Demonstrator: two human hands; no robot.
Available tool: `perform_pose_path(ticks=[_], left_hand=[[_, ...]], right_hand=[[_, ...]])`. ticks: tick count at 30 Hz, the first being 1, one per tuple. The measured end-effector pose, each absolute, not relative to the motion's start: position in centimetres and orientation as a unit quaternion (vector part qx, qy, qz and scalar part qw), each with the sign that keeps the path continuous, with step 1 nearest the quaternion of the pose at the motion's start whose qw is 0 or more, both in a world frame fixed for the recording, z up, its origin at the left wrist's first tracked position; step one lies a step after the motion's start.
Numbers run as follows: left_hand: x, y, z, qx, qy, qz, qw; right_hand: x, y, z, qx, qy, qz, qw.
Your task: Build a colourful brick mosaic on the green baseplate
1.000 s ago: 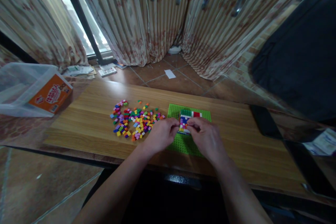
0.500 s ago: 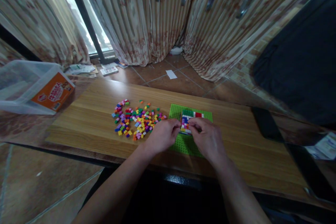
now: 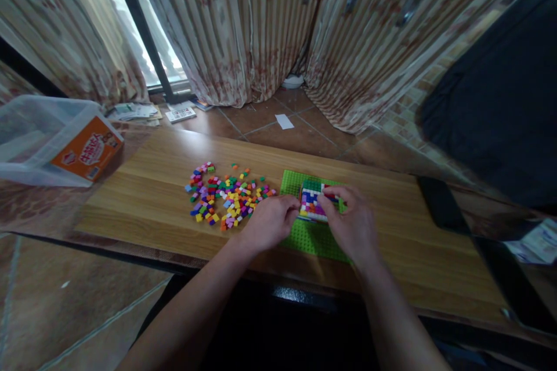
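A block of multicoloured toy building bricks (image 3: 311, 200) rises from a green studded baseplate (image 3: 300, 240). Its top shows green, white, blue, purple and red pieces. My left hand (image 3: 274, 219) is closed at the block's left side, thumb and forefinger together; anything between them is too small to make out. Over the right part of the block lies my right hand (image 3: 353, 223), thumb and forefinger apart on its top, with no loose brick visible between them. The right hand hides the block's right end. Loose small bricks (image 3: 235, 203) are scattered left of the baseplate.
The wooden tabletop (image 3: 413, 237) carries everything. A clear plastic bin (image 3: 43, 145) with an orange label stands at the far left. At the right lies a dark flat object (image 3: 441, 203). Books (image 3: 180, 114) and a white paper (image 3: 284, 122) are on the floor beyond.
My right hand has shifted right across the block, its thumb and forefinger spreading and baring more of the coloured top. My left hand stays at the left side.
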State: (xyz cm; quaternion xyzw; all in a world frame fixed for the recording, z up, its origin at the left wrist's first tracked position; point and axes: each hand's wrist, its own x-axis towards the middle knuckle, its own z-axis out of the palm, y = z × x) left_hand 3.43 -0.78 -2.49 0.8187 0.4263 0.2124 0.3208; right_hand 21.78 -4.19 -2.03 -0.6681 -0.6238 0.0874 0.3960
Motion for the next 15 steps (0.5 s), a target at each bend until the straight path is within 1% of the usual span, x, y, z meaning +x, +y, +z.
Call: perform_pose_path(ticks=[5,15], left_hand=[[3.3,-0.7,-2.7,0.825,0.420,0.212,0.313],[3.3,-0.7,-2.5,0.818,0.425,0.212,0.323]], right_hand=[[21.5,-3.8,-3.3,-0.701,-0.614,0.056,0.360],[21.3,-3.6,-3.9,-0.706,-0.599,0.086,0.369]])
